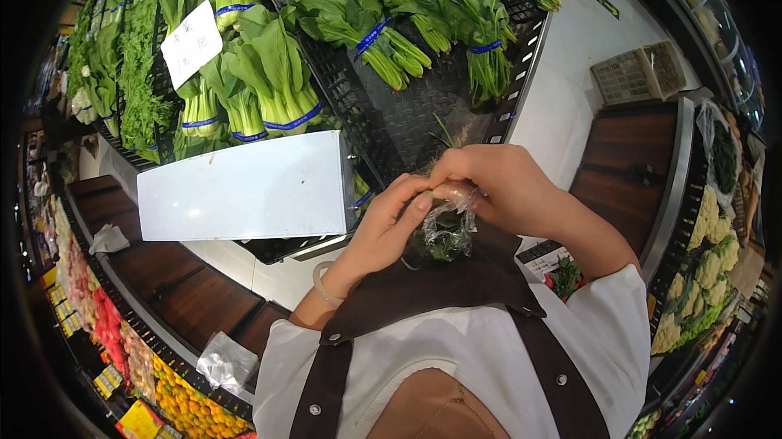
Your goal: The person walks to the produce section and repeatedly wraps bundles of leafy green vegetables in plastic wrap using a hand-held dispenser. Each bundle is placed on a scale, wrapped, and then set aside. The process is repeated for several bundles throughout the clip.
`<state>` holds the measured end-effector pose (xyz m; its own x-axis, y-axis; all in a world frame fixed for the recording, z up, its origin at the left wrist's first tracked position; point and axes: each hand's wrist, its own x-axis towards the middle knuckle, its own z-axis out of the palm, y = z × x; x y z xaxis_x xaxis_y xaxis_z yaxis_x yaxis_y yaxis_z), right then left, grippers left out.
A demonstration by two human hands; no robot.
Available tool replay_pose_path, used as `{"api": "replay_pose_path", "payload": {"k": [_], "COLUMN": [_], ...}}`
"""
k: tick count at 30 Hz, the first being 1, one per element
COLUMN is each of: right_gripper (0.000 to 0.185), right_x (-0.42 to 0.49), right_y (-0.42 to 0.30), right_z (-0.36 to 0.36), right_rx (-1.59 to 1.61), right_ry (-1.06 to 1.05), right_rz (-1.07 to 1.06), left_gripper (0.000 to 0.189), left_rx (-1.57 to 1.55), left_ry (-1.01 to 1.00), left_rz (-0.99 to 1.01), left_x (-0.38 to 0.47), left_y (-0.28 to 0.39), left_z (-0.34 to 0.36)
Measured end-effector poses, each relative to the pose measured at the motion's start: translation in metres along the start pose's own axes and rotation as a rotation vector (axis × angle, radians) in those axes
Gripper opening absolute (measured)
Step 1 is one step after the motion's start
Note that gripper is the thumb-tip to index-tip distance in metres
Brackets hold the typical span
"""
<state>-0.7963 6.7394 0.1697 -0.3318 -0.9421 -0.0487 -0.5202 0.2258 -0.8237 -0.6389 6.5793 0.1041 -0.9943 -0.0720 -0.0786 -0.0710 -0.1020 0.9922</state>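
Note:
Near my chest, my left hand (394,216) and my right hand (498,185) meet with their fingertips together. Both pinch the gathered edge of a clear plastic bag (449,234), which hangs below them with dark leafy greens inside. A few thin green stems show just above my right hand. Beyond the hands is a black plastic crate (421,115) with spinach bunches (376,36) tied with blue tape. To its left lie bok choy bunches (275,85), also taped in blue, with a handwritten white card (191,45) on them.
A blank white box or panel (244,191) sits left of my hands. Dark wood-look ledges (183,280) curve around on both sides, one holding a stack of clear bags (227,362). A wicker-like basket (638,72) stands at the upper right; cauliflower (712,262) fills a display at right.

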Motion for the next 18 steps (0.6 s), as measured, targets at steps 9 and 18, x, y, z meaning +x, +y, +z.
{"api": "replay_pose_path", "payload": {"k": [9,18], "right_gripper": [0.016,0.018], "right_x": [-0.012,-0.030], "right_y": [-0.003,0.001], "right_z": [-0.016,0.011], "right_rx": [-0.105,-0.313], "right_ry": [-0.167,-0.013], "right_rz": [0.008,0.070], "left_gripper": [0.012,0.014], "left_rx": [0.097,0.200], "left_ry": [-0.125,-0.138], "left_rz": [0.033,0.080], "left_x": [0.020,0.018], "left_y": [-0.007,-0.006], "left_z": [-0.004,0.000]}}
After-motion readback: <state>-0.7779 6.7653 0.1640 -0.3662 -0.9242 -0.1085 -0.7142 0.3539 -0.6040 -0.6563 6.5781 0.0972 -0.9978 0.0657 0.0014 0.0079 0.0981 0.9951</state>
